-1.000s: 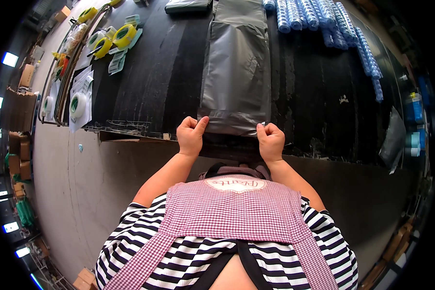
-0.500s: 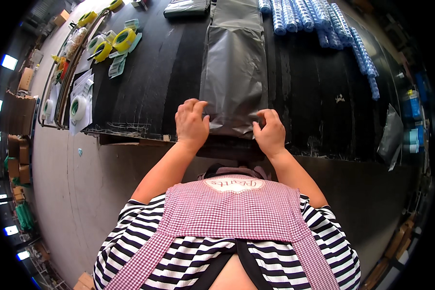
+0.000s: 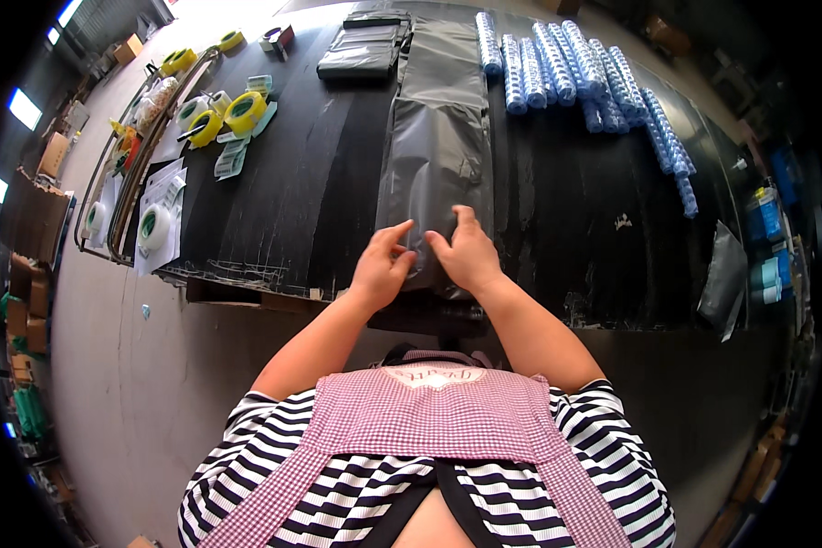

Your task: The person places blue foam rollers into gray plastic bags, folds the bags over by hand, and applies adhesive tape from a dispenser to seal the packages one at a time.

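Note:
A long strip of dark grey plastic film (image 3: 438, 137), perhaps a flattened bag, lies down the middle of the black table, reaching its near edge. My left hand (image 3: 382, 267) rests at the left side of its near end, thumb and fingers apart. Over the film, further in, is my right hand (image 3: 468, 254), its thumb and bent forefinger spread. Between the two hands the film rises in a soft lengthwise ridge. Neither hand visibly grips it. The undersides of the fingers are hidden.
Blue-and-white patterned rolls (image 3: 566, 68) lie at the far right. A stack of folded dark bags (image 3: 361, 50) sits beside the strip's far end. Yellow tape rolls (image 3: 245, 111), labels and a white tape roll (image 3: 154, 226) are at left. A grey plastic piece (image 3: 723, 279) overhangs the right front edge.
Both hands have moved inward over the film, the right hand further, and are closer together. A ridge now shows in the film between them. The view has tilted slightly.

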{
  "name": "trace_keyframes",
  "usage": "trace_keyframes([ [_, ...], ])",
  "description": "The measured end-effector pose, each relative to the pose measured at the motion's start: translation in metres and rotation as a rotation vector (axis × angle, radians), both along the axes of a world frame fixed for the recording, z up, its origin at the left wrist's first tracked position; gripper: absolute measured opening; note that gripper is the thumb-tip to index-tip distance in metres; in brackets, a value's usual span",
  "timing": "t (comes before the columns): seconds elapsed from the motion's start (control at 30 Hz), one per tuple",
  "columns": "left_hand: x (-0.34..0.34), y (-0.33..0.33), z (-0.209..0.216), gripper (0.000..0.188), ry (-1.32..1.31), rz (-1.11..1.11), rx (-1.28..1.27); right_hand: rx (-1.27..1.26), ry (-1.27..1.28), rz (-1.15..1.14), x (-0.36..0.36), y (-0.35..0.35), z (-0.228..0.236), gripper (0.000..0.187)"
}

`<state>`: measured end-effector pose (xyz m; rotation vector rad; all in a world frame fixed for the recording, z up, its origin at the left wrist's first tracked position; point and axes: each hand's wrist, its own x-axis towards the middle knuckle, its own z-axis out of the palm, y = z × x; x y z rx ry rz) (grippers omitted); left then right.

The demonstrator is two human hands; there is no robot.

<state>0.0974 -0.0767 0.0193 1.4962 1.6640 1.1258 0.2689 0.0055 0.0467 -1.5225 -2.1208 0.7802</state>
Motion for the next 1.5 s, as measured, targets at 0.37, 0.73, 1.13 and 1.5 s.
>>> trace_keyframes([
  [0.37,-0.014,-0.042,-0.023,0.031,-0.27,0.322,0.01,-0.587,0.612,0.066,0.011,0.018,-0.022,0.095],
  [0.73,-0.007,-0.064,-0.047,0.037,-0.112,0.047,-0.106,-0.821,1.822,-0.108,0.247,-0.025,0.003,0.075],
  [1.13,0.038,-0.041,-0.047,0.037,0.427,0.123,-0.115,0.234,-0.208,-0.801,0.631,0.053,0.096,0.103],
  [1.5,0.078,-0.04,-0.051,0.038,0.914,0.282,-0.2,-0.014,-0.569,-1.165,0.667,0.103,0.0,0.089],
])
